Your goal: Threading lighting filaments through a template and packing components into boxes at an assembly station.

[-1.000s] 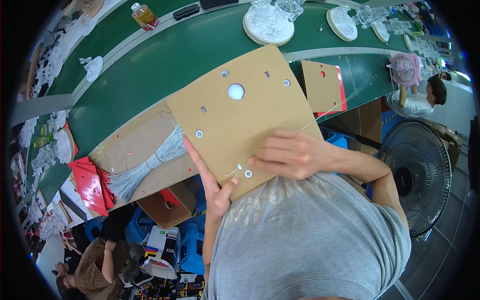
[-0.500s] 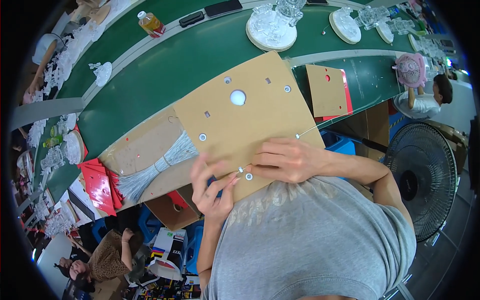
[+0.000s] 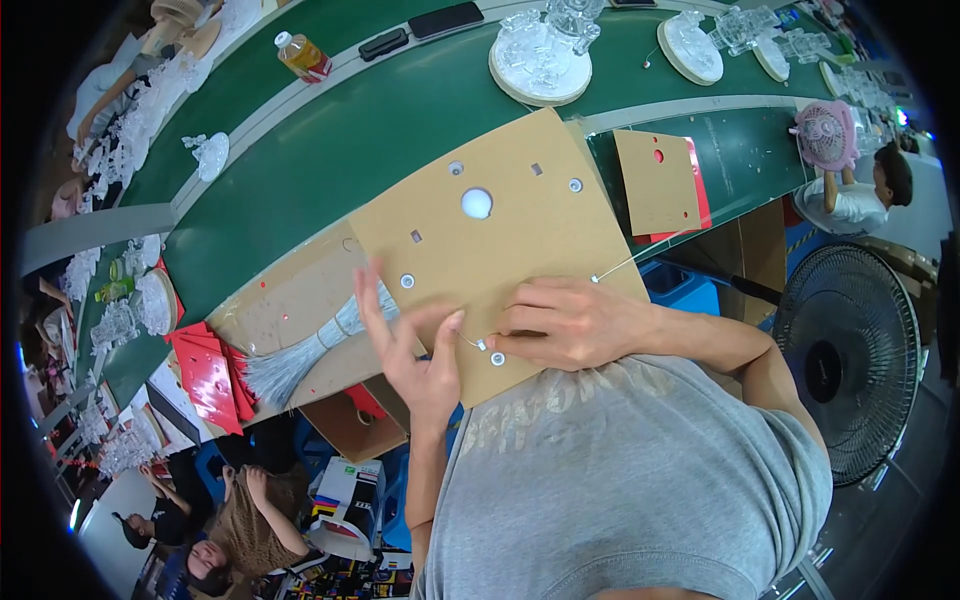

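The left hand (image 3: 413,368), fingers spread, overlaps a smooth tan board (image 3: 490,245); the right hand (image 3: 575,325) curls at a tiny white piece (image 3: 481,345), pinch unclear.

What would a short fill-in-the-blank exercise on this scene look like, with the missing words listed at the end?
1. Nearer the large black fan, the wearer's ____ hand has its fingertips beside a small white clip.
2. In shape, the largest hole in the brown board is ____.
3. In the picture, the bundle of silvery strands lies to the ____ of that board.
4. The wearer's shirt is ____.

Missing words: right; round; left; grey.
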Motion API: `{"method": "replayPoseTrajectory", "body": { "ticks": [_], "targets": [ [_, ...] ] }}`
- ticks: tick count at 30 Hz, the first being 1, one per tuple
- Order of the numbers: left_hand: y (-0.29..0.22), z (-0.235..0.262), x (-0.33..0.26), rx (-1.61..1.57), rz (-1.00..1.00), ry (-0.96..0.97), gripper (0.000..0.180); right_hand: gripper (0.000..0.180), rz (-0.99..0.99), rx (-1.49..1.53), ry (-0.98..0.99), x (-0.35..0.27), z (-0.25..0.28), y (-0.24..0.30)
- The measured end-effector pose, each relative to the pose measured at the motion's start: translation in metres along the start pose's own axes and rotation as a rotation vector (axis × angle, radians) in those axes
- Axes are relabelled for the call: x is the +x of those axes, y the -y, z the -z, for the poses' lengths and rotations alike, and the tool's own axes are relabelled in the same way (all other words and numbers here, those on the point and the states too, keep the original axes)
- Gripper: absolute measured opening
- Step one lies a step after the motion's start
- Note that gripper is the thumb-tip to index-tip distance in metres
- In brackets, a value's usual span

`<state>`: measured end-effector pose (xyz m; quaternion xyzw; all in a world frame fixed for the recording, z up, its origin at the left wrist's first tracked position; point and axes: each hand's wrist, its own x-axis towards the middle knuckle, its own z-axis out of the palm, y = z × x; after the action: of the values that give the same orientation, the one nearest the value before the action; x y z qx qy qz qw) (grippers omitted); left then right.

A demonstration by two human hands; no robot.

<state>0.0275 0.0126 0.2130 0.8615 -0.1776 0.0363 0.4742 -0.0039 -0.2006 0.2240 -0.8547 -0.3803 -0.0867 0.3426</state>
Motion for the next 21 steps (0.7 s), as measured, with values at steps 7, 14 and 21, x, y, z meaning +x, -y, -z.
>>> {"method": "replayPoseTrajectory", "body": {
  "ticks": [7,14,21],
  "targets": [
    [-0.011,-0.014,0.005,-0.549,0.395,0.072,0.087,0.024,-0.134,-0.069,-0.211,-0.035,0.018,0.005],
    [-0.024,-0.004,0.016,-0.076,0.313,0.003,0.073,0.064,-1.392,0.766,-1.216,-0.082,0.042,-0.019],
    [-0.046,-0.035,0.066,0.468,-0.565,0.675,0.068,0.055,-0.555,0.877,-1.522,-0.031,0.107,-0.089]
  ]
}}
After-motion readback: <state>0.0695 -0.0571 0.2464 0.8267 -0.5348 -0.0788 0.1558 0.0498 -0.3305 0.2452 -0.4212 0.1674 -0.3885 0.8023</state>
